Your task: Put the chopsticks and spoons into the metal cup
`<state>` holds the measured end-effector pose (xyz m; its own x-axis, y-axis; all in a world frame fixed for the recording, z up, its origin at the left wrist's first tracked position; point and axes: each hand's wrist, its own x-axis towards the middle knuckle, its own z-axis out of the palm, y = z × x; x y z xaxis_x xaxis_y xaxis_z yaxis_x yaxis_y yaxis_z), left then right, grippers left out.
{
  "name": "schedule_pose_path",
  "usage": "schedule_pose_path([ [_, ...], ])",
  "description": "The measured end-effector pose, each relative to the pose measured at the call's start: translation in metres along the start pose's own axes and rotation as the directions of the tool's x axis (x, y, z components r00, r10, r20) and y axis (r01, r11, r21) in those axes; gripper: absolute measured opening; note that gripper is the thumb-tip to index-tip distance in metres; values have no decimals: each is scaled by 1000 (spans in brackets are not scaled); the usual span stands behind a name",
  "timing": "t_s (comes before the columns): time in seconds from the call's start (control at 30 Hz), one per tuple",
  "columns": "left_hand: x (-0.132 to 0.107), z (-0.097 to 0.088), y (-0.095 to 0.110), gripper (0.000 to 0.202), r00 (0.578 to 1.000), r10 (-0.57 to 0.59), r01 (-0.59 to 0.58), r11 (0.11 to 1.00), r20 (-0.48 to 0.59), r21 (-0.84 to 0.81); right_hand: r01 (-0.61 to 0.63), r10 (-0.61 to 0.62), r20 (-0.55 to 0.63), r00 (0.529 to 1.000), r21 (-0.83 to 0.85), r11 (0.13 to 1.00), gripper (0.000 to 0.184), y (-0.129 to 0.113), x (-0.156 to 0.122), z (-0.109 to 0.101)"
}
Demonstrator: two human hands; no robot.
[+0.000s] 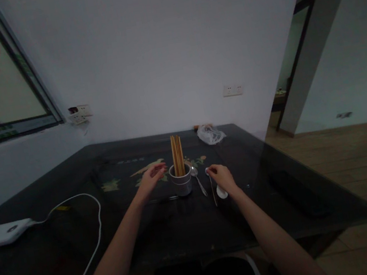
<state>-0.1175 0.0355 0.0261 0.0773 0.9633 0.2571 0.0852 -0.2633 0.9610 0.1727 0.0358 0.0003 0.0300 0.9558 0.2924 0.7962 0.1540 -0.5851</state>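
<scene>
A grey metal cup (182, 185) stands upright on the dark table, with a bundle of wooden chopsticks (177, 155) rising out of it. Just left of its rim is my left hand (152, 174), fingers stretched out and holding nothing. To the cup's right lies a metal spoon (200, 183), bowl pointing away from me. My right hand (222, 176) has its fingertips pinched at the bowl end of a thin-handled spoon (213, 192), whose handle points toward me. Under my right wrist sits a white spoon-like piece (221, 192), partly hidden by the hand.
A crumpled clear plastic bag (210, 135) lies at the table's far edge. On the left, a white power bank (2, 234) trails a white cable (99, 217) toward me. A dark flat object (300, 194) rests on the right. The wall borders the back of the table (172, 238).
</scene>
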Motion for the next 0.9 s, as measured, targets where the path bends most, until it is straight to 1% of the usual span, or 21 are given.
schedule_pose_path([
  [0.1, -1, 3, 2, 51, 999, 32, -33, 999, -40, -19, 21, -18, 22, 1000, -122, 992, 20, -11, -7, 2],
  [0.23, -2, 5, 4, 47, 994, 77, -76, 997, -77, 25, 75, -56, 78, 995, -273, 959, 19, -25, -12, 6],
  [0.4, 1, 5, -2, 45, 989, 112, -108, 993, -98, 42, 115, -57, 147, 987, -420, 900, 19, -39, -15, 13],
  [0.53, 1, 7, -7, 42, 987, 129, -126, 991, -94, 37, 150, -92, 143, 985, -475, 867, 23, -45, -18, 23],
  [0.67, -2, 10, -5, 39, 981, 154, -144, 986, -121, 89, 161, -110, 129, 986, -503, 849, 27, -44, -20, 32],
  [0.77, -4, 12, -1, 39, 976, 172, -157, 981, -131, 114, 163, -116, 124, 985, -506, 847, 26, -43, -20, 37],
  [0.9, -5, 13, 0, 37, 976, 180, -165, 978, -118, 128, 149, -99, 125, 987, -496, 856, 23, -41, -18, 40],
])
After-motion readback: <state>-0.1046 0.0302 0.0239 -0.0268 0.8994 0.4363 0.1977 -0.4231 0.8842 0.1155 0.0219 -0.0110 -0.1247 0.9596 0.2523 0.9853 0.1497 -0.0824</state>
